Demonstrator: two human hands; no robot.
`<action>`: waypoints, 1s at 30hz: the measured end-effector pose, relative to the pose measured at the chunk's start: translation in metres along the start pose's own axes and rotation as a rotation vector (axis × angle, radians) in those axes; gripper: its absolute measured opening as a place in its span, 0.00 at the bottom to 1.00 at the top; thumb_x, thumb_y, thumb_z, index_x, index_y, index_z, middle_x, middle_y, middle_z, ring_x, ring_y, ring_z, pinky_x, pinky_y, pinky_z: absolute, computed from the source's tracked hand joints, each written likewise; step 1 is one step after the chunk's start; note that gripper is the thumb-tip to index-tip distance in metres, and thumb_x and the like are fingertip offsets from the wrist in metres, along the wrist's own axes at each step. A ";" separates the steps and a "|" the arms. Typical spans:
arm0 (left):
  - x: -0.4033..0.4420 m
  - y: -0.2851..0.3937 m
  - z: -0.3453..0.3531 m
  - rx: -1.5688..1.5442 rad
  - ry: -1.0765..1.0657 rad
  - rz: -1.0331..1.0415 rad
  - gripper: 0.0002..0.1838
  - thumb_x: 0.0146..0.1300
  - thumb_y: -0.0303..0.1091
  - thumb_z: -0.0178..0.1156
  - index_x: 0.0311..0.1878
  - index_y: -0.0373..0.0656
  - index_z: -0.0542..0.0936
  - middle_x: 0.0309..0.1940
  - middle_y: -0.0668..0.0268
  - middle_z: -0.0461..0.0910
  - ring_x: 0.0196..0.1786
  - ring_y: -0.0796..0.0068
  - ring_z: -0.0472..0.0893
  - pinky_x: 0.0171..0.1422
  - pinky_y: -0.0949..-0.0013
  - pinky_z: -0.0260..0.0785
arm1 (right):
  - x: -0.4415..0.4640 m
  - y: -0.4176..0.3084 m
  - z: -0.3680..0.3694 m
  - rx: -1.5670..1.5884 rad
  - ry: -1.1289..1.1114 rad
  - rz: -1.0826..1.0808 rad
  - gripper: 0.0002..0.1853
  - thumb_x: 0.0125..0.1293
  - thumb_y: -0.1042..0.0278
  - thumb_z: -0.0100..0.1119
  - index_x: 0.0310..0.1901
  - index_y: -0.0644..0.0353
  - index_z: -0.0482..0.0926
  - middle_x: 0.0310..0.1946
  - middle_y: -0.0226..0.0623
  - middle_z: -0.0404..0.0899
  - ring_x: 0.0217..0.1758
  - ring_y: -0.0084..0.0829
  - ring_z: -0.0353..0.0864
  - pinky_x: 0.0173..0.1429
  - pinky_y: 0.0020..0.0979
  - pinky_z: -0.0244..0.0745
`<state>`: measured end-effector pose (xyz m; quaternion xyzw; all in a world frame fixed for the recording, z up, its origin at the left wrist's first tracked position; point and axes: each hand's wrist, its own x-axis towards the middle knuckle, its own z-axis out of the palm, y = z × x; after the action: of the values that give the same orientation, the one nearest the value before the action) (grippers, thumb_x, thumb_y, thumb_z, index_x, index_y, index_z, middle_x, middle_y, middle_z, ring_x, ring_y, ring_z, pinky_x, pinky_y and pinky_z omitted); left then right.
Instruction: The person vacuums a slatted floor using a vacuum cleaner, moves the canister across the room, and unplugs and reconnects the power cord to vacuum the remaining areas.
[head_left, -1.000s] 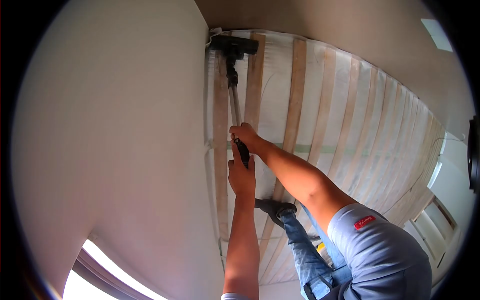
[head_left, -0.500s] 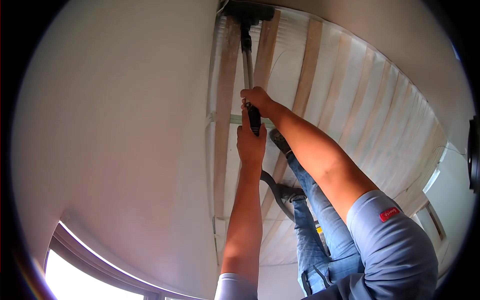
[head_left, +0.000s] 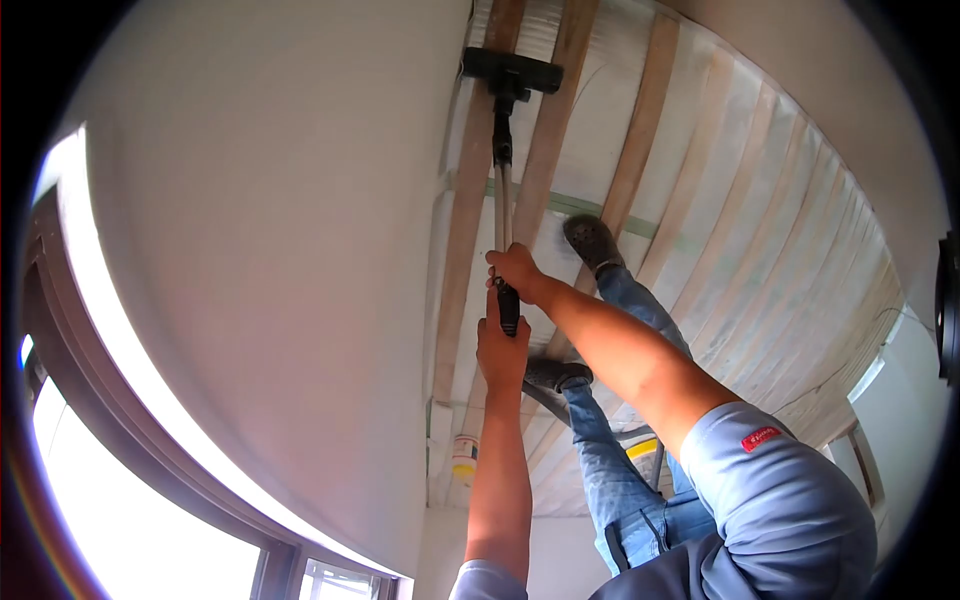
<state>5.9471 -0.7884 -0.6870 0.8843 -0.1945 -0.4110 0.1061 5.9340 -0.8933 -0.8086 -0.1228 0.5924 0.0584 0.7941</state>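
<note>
I hold a vacuum cleaner wand point(head_left: 503, 215) with both hands. My left hand point(head_left: 502, 348) is wrapped round the black handle point(head_left: 509, 310) at its near end. Just above it, my right hand point(head_left: 515, 270) is closed round the metal tube. At the wand's far end, the wide black floor nozzle point(head_left: 512, 72) lies across wooden battens point(head_left: 545, 130) beside the wall. A dark hose point(head_left: 548, 402) runs back from the handle area, partly hidden behind my arm and legs.
Pale sheeting point(head_left: 610, 100) fills the gaps between the floor battens. A smooth wall point(head_left: 280, 250) rises on the left, with a bright window point(head_left: 130, 480). My feet in dark clogs point(head_left: 592, 242) stand on the floor. A white and yellow tub point(head_left: 465, 455) sits near the wall.
The nozzle has come back from the far wall along the battens, with both hands drawn nearer. My feet and the view have shifted; more window and the tub now show.
</note>
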 end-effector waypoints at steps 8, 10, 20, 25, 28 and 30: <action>-0.113 -0.036 0.025 0.013 -0.080 -0.145 0.37 0.64 0.39 0.60 0.76 0.53 0.60 0.46 0.49 0.82 0.44 0.44 0.81 0.45 0.49 0.72 | -0.056 0.122 -0.034 -0.018 -0.019 0.095 0.12 0.60 0.71 0.60 0.28 0.73 0.72 0.24 0.43 0.76 0.23 0.38 0.82 0.26 0.39 0.78; -0.134 -0.053 0.049 0.007 -0.065 -0.091 0.36 0.66 0.41 0.58 0.76 0.52 0.60 0.47 0.48 0.82 0.45 0.43 0.81 0.46 0.48 0.72 | -0.049 0.160 -0.066 0.004 -0.148 0.027 0.11 0.60 0.72 0.60 0.29 0.73 0.72 0.24 0.43 0.76 0.22 0.39 0.82 0.27 0.39 0.78; -0.204 -0.126 0.118 0.051 0.025 0.052 0.29 0.70 0.44 0.55 0.72 0.48 0.66 0.43 0.46 0.83 0.44 0.42 0.82 0.46 0.48 0.75 | -0.054 0.267 -0.108 -0.018 -0.016 0.152 0.05 0.66 0.68 0.54 0.38 0.60 0.77 0.27 0.42 0.74 0.26 0.36 0.80 0.28 0.42 0.77; -0.242 -0.177 0.131 0.047 0.014 0.101 0.27 0.69 0.41 0.55 0.70 0.48 0.69 0.54 0.46 0.80 0.53 0.49 0.81 0.56 0.57 0.76 | -0.052 0.341 -0.122 -0.245 -0.162 0.077 0.09 0.65 0.64 0.56 0.36 0.61 0.79 0.27 0.46 0.77 0.30 0.41 0.82 0.35 0.43 0.79; -0.304 -0.233 0.142 0.045 0.016 0.064 0.34 0.63 0.38 0.60 0.73 0.51 0.65 0.52 0.46 0.81 0.51 0.46 0.82 0.54 0.53 0.75 | -0.037 0.455 -0.136 -0.583 -0.212 -0.158 0.11 0.62 0.62 0.58 0.36 0.62 0.81 0.28 0.48 0.80 0.35 0.45 0.85 0.40 0.42 0.79; -0.338 -0.234 0.145 0.084 -0.012 -0.050 0.42 0.58 0.37 0.65 0.76 0.53 0.60 0.46 0.45 0.83 0.46 0.40 0.83 0.50 0.47 0.75 | -0.050 0.484 -0.147 -0.577 -0.139 0.067 0.14 0.60 0.63 0.60 0.44 0.60 0.83 0.37 0.51 0.83 0.44 0.48 0.85 0.47 0.42 0.79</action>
<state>5.6977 -0.4351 -0.6292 0.8901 -0.1902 -0.4102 0.0574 5.6676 -0.4632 -0.8614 -0.3195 0.4993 0.2590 0.7626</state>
